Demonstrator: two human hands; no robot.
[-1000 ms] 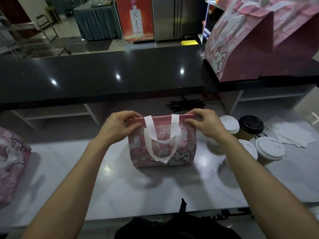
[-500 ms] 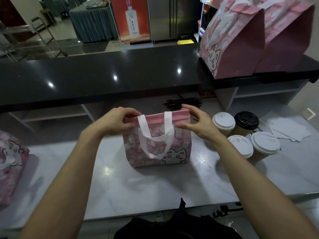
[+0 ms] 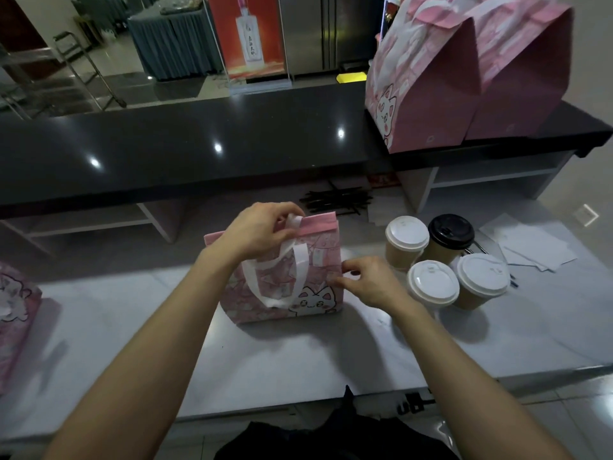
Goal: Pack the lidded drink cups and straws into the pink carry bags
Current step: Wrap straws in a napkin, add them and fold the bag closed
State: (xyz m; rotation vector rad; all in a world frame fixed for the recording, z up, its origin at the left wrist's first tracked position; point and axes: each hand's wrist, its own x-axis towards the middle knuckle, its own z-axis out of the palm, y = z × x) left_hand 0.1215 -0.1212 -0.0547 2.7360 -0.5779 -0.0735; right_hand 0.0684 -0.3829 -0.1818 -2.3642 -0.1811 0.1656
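A small pink carry bag (image 3: 318, 260) with a white cat print and white handles stands on the pale worktop (image 3: 298, 353). My left hand (image 3: 262, 229) pinches the bag's top edge by a white handle. My right hand (image 3: 368, 282) rests against the bag's right side, fingers curled on the fabric. To the right stand several lidded paper cups: three with white lids (image 3: 407, 234) (image 3: 433, 283) (image 3: 482, 274) and one with a black lid (image 3: 451, 227). A bundle of black straws (image 3: 335, 200) lies behind the bag under the counter.
A dark raised counter (image 3: 199, 151) runs across the back, with two large pink bags (image 3: 428, 81) on its right end. Another pink bag (image 3: 13, 313) sits at the left edge. White papers (image 3: 537, 242) lie at the far right of the worktop.
My right hand has left the bag's top edge and dropped to its right side. My left hand has shifted right along the top to the handle. The bag's top now looks folded shut.
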